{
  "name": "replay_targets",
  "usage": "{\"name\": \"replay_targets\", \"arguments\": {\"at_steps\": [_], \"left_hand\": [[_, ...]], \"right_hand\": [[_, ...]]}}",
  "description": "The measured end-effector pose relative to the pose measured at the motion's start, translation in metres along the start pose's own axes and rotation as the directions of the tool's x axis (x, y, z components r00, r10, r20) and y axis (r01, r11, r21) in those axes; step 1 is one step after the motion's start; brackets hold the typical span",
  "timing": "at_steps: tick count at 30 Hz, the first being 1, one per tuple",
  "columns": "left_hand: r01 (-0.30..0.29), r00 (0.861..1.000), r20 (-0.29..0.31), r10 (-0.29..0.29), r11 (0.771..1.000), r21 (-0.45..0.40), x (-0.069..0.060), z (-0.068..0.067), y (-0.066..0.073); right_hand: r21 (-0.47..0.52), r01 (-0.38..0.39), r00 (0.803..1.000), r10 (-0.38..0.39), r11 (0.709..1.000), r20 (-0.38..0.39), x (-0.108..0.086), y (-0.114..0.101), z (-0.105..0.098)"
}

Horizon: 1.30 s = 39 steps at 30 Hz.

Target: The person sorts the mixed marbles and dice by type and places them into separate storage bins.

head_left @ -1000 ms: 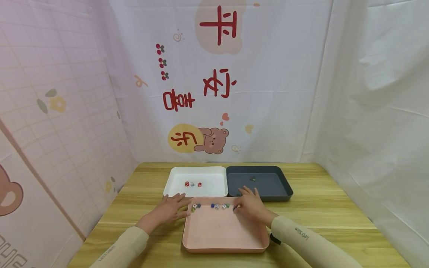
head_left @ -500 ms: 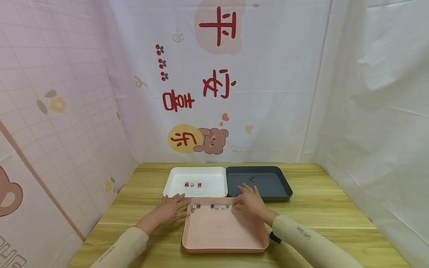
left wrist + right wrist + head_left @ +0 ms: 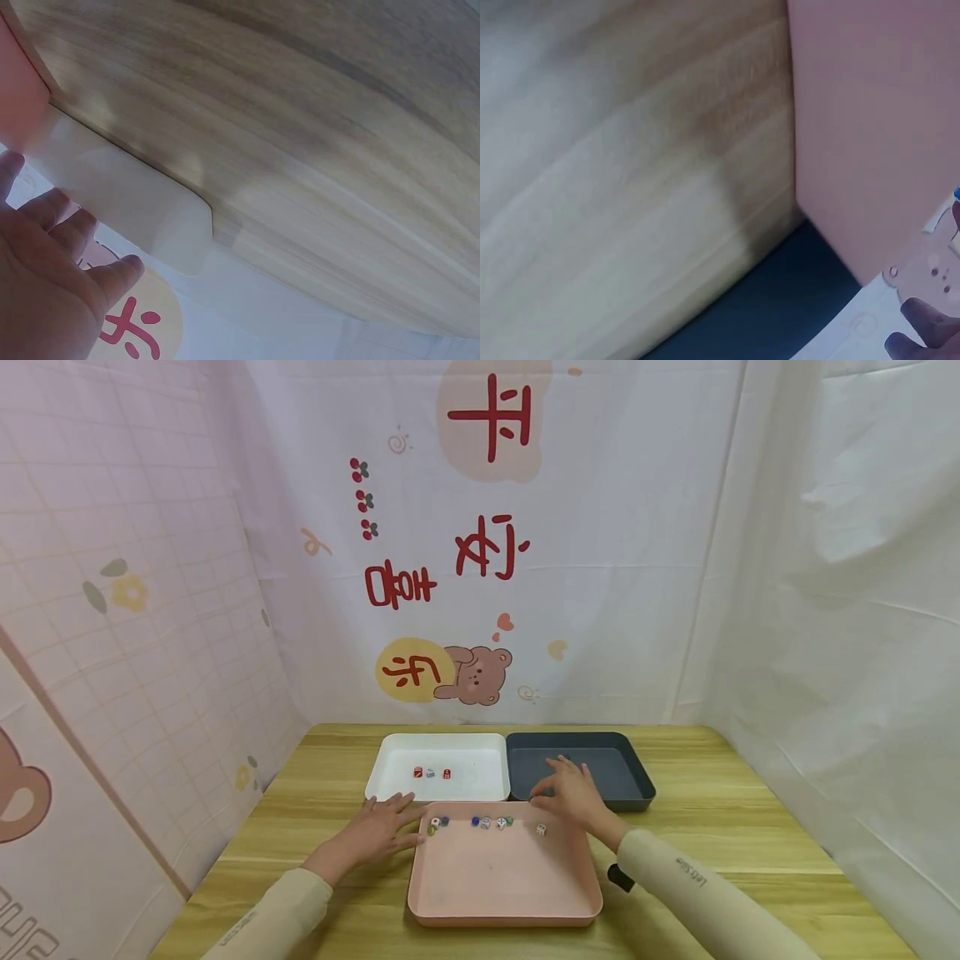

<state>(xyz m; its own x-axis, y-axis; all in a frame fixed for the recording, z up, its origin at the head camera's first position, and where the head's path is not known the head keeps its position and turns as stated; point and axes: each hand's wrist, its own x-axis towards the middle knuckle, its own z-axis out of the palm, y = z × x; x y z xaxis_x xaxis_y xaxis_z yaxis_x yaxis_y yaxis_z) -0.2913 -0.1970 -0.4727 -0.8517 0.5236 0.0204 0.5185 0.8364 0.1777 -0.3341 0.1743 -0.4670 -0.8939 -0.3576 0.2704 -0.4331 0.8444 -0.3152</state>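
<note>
My left hand (image 3: 381,829) rests with fingers spread at the far left corner of the pink tray (image 3: 504,920), touching its rim. Above that tray's far right corner, my right hand (image 3: 573,793) pinches a small blue die (image 3: 958,193), mostly hidden by the fingers. Along the far side of the pink tray lie several small dice: a yellow one (image 3: 432,830), blue ones (image 3: 476,821), white ones (image 3: 502,822) and a green one (image 3: 510,820). A white die (image 3: 541,830) sits apart on the right.
Behind the pink tray stand a white tray (image 3: 472,789) and a dark grey tray (image 3: 630,777), side by side. Red dice (image 3: 417,772) and a clear-looking die (image 3: 431,773) lie in the white one. My right hand partly covers the dark tray's contents. White cloth hangs around the table (image 3: 720,860).
My right hand has lifted from the pink tray's far right corner toward the dark tray, carrying the blue die. A white die has come into sight beneath it. The left hand stays put.
</note>
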Motion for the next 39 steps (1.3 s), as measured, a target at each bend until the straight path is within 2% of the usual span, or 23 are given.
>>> {"name": "replay_targets", "arguments": {"at_steps": [6, 13, 23, 30, 39], "left_hand": [[-0.007, 1.000, 0.004, 0.007, 1.000, 0.001, -0.001, -0.002, -0.001], [-0.002, 1.000, 0.012, 0.002, 1.000, 0.008, -0.002, -0.004, 0.000], [0.016, 1.000, 0.009, -0.016, 1.000, -0.009, -0.001, -0.004, 0.001], [-0.010, 1.000, 0.000, 0.010, 1.000, 0.019, -0.001, 0.001, -0.003], [-0.017, 1.000, 0.003, 0.017, 1.000, -0.004, 0.001, -0.001, -0.001]], "right_hand": [[0.014, -0.046, 0.999, 0.046, 0.999, -0.024, 0.006, 0.013, -0.004], [0.012, -0.132, 0.991, 0.132, 0.991, -0.019, 0.011, 0.041, -0.005], [0.013, -0.266, 0.962, 0.266, 0.964, -0.064, 0.012, 0.079, -0.013], [0.011, -0.296, 0.953, 0.296, 0.955, -0.065, 0.009, 0.082, -0.018], [0.000, -0.330, 0.942, 0.330, 0.944, -0.057, 0.013, 0.085, -0.012]]}}
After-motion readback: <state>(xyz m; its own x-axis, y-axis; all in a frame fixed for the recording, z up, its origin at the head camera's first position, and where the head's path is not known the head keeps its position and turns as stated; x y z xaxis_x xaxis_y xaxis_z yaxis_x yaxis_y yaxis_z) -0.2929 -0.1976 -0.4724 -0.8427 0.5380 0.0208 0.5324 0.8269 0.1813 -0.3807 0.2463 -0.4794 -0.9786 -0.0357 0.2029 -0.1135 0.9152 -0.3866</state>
